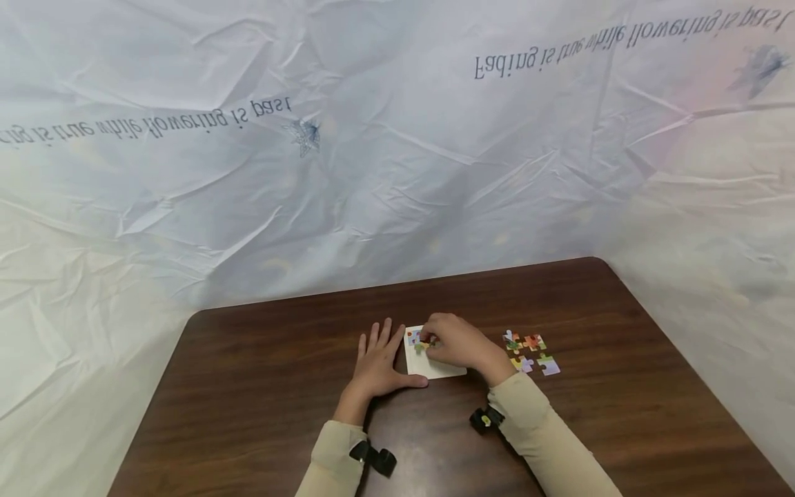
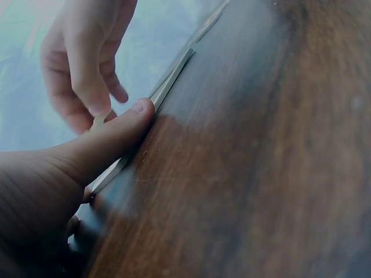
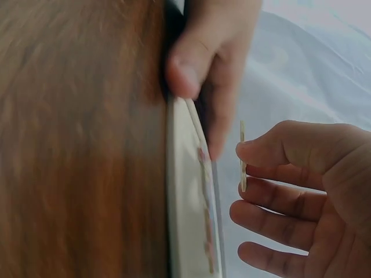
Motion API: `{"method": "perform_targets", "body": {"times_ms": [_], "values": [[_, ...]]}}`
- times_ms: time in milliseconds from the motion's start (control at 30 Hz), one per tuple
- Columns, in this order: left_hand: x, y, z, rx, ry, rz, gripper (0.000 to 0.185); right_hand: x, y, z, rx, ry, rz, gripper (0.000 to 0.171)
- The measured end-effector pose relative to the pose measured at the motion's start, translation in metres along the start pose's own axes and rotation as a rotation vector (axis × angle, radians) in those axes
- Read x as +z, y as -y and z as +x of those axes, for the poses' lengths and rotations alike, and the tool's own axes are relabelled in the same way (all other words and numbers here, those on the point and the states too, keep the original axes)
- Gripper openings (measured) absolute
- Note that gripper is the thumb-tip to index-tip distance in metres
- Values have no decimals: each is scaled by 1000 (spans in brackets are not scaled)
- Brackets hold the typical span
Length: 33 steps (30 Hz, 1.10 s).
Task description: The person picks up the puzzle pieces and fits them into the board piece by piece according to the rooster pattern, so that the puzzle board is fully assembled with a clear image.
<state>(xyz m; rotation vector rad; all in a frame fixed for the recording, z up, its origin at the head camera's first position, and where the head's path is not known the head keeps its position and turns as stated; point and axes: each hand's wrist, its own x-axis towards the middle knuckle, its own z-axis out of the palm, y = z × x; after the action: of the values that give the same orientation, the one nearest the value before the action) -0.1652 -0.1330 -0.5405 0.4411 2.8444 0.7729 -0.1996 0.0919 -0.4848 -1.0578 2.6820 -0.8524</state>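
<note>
A: What holds anything here?

B: Only the white puzzle tray [image 1: 435, 367], flat on the brown counter [image 1: 261, 393]. At its 11 o'clock corner sits a small patch of coloured pieces [image 1: 413, 337]; the rest of its visible face is bare white.

A: And the piece in hand?

B: The puzzle piece [image 3: 242, 156] is thin pale card, seen edge-on from the right wrist, lifted just off the tray's face. From the head view it shows green and yellow over the tray's upper part.

A: The hands?

B: The right hand [image 1: 456, 344] has its fingers curled and pinches that piece at the fingertips, hovering over the tray. The left hand [image 1: 377, 362] lies flat on the counter at the tray's 9 o'clock, fingers straight and spread, its thumb [image 2: 119, 136] pressed along the tray's near edge. It grips nothing.

A: Anything else?

B: Four loose pieces [image 1: 531, 352] lie in a cluster on the counter at the tray's 3 o'clock, apart from it. A crumpled white sheet [image 1: 373, 172] with printed lettering hangs behind.
</note>
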Motion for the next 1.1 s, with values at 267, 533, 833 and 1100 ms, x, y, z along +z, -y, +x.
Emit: {"method": "perform_targets", "body": {"times_ms": [267,533,833,1100], "values": [[0,-3,1,7,-10,20,122,9,0,7,-66,27,-12,18],[-3,-3,3,-3,-6,17,122,13,-1,7,-76,33,-37,18],[-1,-2,2,-6,1,19,122,16,-2,7,-59,49,-55,20],[0,0,2,-6,1,29,122,19,-2,7,-45,59,-82,17]]}}
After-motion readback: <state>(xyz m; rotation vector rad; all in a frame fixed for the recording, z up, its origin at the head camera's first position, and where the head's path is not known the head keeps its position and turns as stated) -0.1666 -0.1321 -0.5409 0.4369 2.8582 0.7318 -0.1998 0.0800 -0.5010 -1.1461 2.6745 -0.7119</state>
